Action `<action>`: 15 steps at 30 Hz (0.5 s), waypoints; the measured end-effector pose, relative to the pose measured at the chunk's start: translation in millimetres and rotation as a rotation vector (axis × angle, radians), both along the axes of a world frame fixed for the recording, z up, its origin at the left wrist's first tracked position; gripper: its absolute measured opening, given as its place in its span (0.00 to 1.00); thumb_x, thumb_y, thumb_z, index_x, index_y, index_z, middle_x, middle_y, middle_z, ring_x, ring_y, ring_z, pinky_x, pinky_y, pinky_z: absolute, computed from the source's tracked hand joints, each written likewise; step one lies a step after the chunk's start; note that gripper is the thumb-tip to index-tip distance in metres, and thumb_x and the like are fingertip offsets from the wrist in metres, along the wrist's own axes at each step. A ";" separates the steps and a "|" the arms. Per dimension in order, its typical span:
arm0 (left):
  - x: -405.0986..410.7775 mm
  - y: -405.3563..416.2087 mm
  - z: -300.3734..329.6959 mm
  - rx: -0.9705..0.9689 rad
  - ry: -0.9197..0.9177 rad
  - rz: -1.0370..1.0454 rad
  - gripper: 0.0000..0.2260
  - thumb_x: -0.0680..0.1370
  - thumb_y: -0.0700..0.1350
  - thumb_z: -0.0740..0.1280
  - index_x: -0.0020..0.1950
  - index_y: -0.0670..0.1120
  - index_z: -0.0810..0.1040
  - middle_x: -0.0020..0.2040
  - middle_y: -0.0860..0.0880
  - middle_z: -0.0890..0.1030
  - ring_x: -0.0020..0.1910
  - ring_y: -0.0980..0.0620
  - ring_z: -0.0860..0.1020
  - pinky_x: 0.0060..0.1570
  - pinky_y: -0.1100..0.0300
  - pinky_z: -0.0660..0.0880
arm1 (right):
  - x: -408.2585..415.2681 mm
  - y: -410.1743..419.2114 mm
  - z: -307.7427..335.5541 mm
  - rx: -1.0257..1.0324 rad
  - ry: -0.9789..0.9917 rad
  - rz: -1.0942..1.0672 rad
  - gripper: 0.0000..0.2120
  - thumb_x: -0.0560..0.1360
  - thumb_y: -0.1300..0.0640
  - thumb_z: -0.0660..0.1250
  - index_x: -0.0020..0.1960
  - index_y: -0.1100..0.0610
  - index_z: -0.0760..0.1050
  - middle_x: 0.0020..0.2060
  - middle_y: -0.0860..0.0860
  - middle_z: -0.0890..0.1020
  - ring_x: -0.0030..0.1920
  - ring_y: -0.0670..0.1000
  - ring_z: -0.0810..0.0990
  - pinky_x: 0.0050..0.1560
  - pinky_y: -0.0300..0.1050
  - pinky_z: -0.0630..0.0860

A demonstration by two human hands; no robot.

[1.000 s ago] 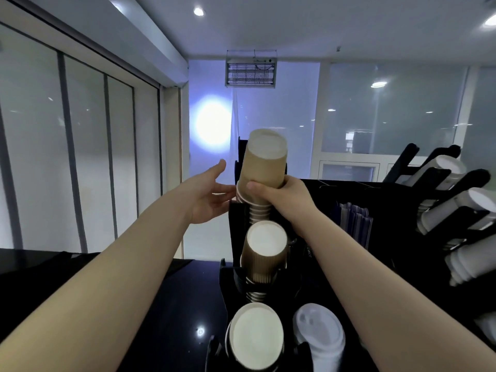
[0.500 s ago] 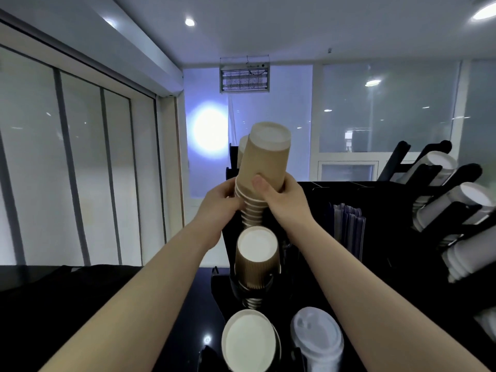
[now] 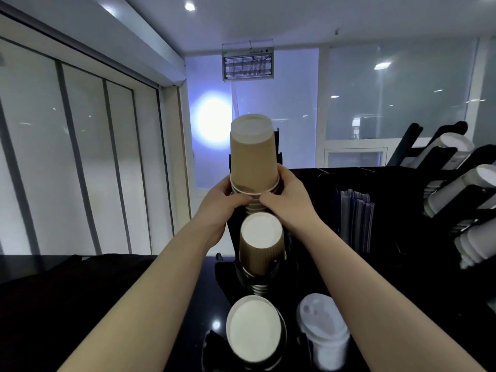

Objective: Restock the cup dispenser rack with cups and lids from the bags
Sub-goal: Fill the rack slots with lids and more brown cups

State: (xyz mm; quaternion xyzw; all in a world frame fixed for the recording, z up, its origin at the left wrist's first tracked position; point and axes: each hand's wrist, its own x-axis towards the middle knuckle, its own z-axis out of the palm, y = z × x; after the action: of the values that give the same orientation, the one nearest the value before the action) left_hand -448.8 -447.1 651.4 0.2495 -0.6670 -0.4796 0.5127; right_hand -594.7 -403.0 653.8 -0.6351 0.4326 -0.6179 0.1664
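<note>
A stack of brown paper cups (image 3: 253,157) stands bottom-up at the top slot of the black dispenser rack (image 3: 224,272). My left hand (image 3: 221,202) and my right hand (image 3: 288,200) both grip the stack at its rims, one on each side. Below it, a ribbed brown cup stack (image 3: 261,242) fills the middle slot. Another cup stack (image 3: 253,331) sits in the lowest slot. To the right of that one is a stack of white lids (image 3: 323,334).
A second black rack (image 3: 440,167) at the right holds white cups (image 3: 453,146) on slanted arms. Dark packets (image 3: 355,221) stand in a holder between the racks. A black counter (image 3: 80,291) runs along the left under glass panels.
My left hand has come in from the left and closed on the cup stack's rims. The stack has swung from a rightward tilt to nearly upright over the top slot.
</note>
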 end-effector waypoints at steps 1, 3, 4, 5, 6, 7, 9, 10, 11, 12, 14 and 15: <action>0.2 -0.1 -1.3 -0.013 -0.004 0.013 0.19 0.73 0.33 0.67 0.62 0.47 0.77 0.53 0.49 0.84 0.52 0.48 0.82 0.47 0.57 0.76 | 0.6 0.6 -1.9 -0.021 -0.004 -0.007 0.20 0.61 0.50 0.71 0.52 0.39 0.73 0.43 0.36 0.83 0.46 0.38 0.81 0.43 0.32 0.77; 0.7 -0.5 -3.8 -0.045 -0.018 0.030 0.18 0.73 0.36 0.69 0.60 0.52 0.78 0.52 0.54 0.84 0.51 0.52 0.82 0.46 0.60 0.77 | 1.1 0.9 -5.7 -0.055 -0.013 -0.008 0.18 0.64 0.53 0.71 0.51 0.39 0.74 0.44 0.37 0.83 0.46 0.40 0.82 0.45 0.35 0.78; 1.2 -0.2 -4.5 -0.061 -0.029 0.036 0.17 0.73 0.38 0.69 0.59 0.54 0.78 0.51 0.56 0.84 0.51 0.54 0.82 0.46 0.63 0.77 | 0.6 0.2 -7.2 -0.067 -0.013 -0.007 0.18 0.65 0.55 0.71 0.52 0.40 0.74 0.45 0.39 0.84 0.47 0.41 0.82 0.47 0.39 0.79; 1.7 0.3 -4.6 -0.074 -0.041 0.041 0.17 0.73 0.39 0.70 0.57 0.57 0.78 0.50 0.58 0.84 0.50 0.56 0.82 0.45 0.64 0.77 | 0.0 -0.4 -8.2 -0.077 -0.011 -0.007 0.19 0.67 0.58 0.71 0.54 0.41 0.75 0.46 0.41 0.84 0.48 0.42 0.82 0.49 0.43 0.80; 2.2 0.8 -4.8 -0.083 -0.051 0.046 0.17 0.73 0.40 0.70 0.56 0.58 0.77 0.50 0.59 0.84 0.50 0.58 0.82 0.45 0.66 0.77 | -0.7 -0.6 -8.9 -0.086 -0.005 -0.007 0.19 0.69 0.60 0.71 0.57 0.44 0.75 0.48 0.42 0.84 0.49 0.42 0.82 0.51 0.45 0.80; 2.9 1.1 -4.7 -0.093 -0.057 0.050 0.16 0.73 0.41 0.71 0.55 0.59 0.77 0.49 0.60 0.83 0.50 0.59 0.82 0.44 0.67 0.77 | -1.2 -0.6 -8.9 -0.092 0.002 -0.007 0.20 0.71 0.61 0.71 0.60 0.48 0.75 0.49 0.42 0.84 0.50 0.42 0.82 0.53 0.45 0.79; 3.5 1.3 -5.2 -0.117 -0.060 0.053 0.16 0.72 0.43 0.71 0.55 0.60 0.77 0.49 0.61 0.83 0.49 0.60 0.81 0.42 0.69 0.76 | -2.6 -0.2 -9.0 -0.094 0.020 -0.003 0.20 0.73 0.60 0.70 0.63 0.51 0.74 0.50 0.43 0.84 0.51 0.42 0.82 0.53 0.43 0.79; 3.6 1.4 -5.6 -0.126 -0.059 0.055 0.17 0.71 0.43 0.71 0.56 0.60 0.76 0.49 0.61 0.83 0.49 0.60 0.81 0.42 0.69 0.76 | -3.4 0.3 -9.2 -0.094 0.030 -0.002 0.20 0.73 0.60 0.70 0.63 0.50 0.74 0.50 0.43 0.84 0.51 0.42 0.82 0.52 0.42 0.78; 3.8 1.5 -5.7 -0.133 -0.057 0.060 0.18 0.71 0.44 0.72 0.57 0.59 0.76 0.50 0.61 0.83 0.50 0.59 0.81 0.43 0.68 0.77 | -3.9 1.1 -9.3 -0.098 0.039 0.000 0.19 0.74 0.59 0.70 0.63 0.49 0.74 0.51 0.42 0.84 0.51 0.41 0.82 0.52 0.40 0.78; 4.2 1.3 -6.1 -0.138 -0.052 0.064 0.19 0.70 0.45 0.72 0.58 0.59 0.76 0.51 0.60 0.83 0.51 0.59 0.81 0.44 0.67 0.77 | -4.3 1.8 -9.7 -0.103 0.047 0.001 0.19 0.74 0.58 0.70 0.63 0.49 0.74 0.51 0.42 0.83 0.51 0.41 0.82 0.52 0.39 0.78; 5.3 0.6 -6.2 -0.150 -0.043 0.068 0.21 0.71 0.43 0.73 0.60 0.58 0.75 0.51 0.60 0.83 0.51 0.60 0.81 0.45 0.68 0.76 | -4.7 3.0 -10.9 -0.110 0.056 -0.002 0.21 0.74 0.58 0.70 0.66 0.49 0.73 0.54 0.42 0.83 0.54 0.41 0.81 0.54 0.40 0.77; 6.3 0.4 -6.0 -0.158 -0.039 0.073 0.21 0.72 0.41 0.73 0.60 0.59 0.75 0.51 0.60 0.83 0.50 0.62 0.80 0.44 0.70 0.75 | -4.9 3.3 -11.8 -0.114 0.060 -0.009 0.23 0.74 0.58 0.70 0.68 0.50 0.71 0.56 0.43 0.82 0.56 0.42 0.80 0.57 0.42 0.76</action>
State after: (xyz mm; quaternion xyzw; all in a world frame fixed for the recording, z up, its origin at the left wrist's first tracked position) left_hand -442.5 -446.7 645.4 0.2419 -0.7030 -0.4016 0.5347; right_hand -599.6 -399.8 642.0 -0.6599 0.4045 -0.6228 0.1143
